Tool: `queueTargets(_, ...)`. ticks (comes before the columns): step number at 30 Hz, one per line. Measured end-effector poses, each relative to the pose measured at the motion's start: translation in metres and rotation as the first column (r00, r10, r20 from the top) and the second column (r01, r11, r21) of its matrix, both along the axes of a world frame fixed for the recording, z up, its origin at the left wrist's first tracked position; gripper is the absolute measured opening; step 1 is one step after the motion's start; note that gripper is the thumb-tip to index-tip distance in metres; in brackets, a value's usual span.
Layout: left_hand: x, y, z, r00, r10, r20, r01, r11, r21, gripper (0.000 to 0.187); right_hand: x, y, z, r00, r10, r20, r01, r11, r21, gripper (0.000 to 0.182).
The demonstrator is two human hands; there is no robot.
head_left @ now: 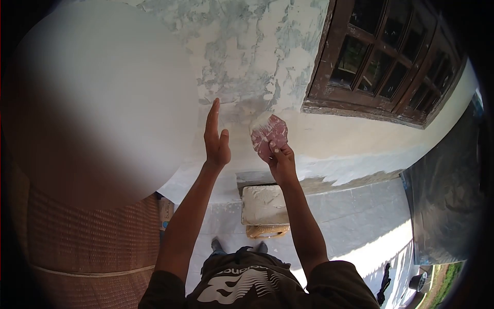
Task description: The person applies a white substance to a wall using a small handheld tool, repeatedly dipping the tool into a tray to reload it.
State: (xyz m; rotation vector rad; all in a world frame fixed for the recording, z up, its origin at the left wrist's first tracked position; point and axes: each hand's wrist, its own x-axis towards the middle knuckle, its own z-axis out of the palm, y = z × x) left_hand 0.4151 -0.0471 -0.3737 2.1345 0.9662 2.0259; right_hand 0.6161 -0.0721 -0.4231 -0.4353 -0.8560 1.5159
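My right hand point(282, 159) pinches the lower edge of a flat, reddish-pink piece point(271, 135) smeared with white paste, most of it on the upper left. Raised to its left, my left hand point(216, 140) is empty, with its fingers stretched up and its thumb apart. Both hands are in front of a wall point(236, 67) with patchy grey and white plaster. Below the hands, a pale, paste-covered slab or tray point(264, 205) rests on a yellowish support point(267, 231).
A brown wooden window point(381, 56) is at the upper right. Dark sheeting point(445, 190) hangs at the right. A woven brown mat point(92, 242) stands at the lower left. A large blurred round shape point(103, 103) hides the upper left. Pale sheeting point(355, 216) covers the floor.
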Motion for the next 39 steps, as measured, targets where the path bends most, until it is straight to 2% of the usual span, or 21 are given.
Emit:
queueTargets(6,-0.044,0.015,0.070,0.998,-0.020,-0.054,0.027,0.990,0.138,0.067,-0.053,0.012,0.086,0.999,-0.036,-0.009,0.037,0.989,0.145,0.021)
queueTargets(16,-0.112,0.036,0.170,0.990,-0.065,-0.125,0.106,0.928,0.357,0.067,-0.133,0.029,0.185,0.984,-0.169,-0.065,0.181,0.927,0.329,0.021)
queueTargets(25,-0.132,0.048,0.224,0.988,-0.080,-0.132,0.135,0.867,0.481,0.067,-0.159,0.042,0.237,0.972,-0.227,-0.061,0.231,0.877,0.421,0.019)
queueTargets(33,-0.147,0.057,0.267,0.988,-0.023,-0.153,0.105,0.828,0.552,0.065,-0.165,0.059,0.285,0.956,-0.279,-0.089,0.286,0.827,0.483,0.018)
queueTargets(36,-0.150,0.065,0.290,0.988,0.015,-0.155,0.080,0.804,0.589,0.063,-0.160,0.061,0.326,0.879,-0.468,-0.095,0.429,0.686,0.587,0.018)
queueTargets(38,-0.153,0.073,0.304,0.986,0.029,-0.165,0.080,0.785,0.615,0.062,-0.156,0.067,0.361,0.774,-0.618,-0.134,0.512,0.488,0.707,0.017)
queueTargets(39,-0.153,0.076,0.312,0.985,0.052,-0.164,0.062,0.781,0.621,0.062,-0.152,0.073,0.380,0.624,-0.768,-0.145,0.560,0.309,0.769,0.016)
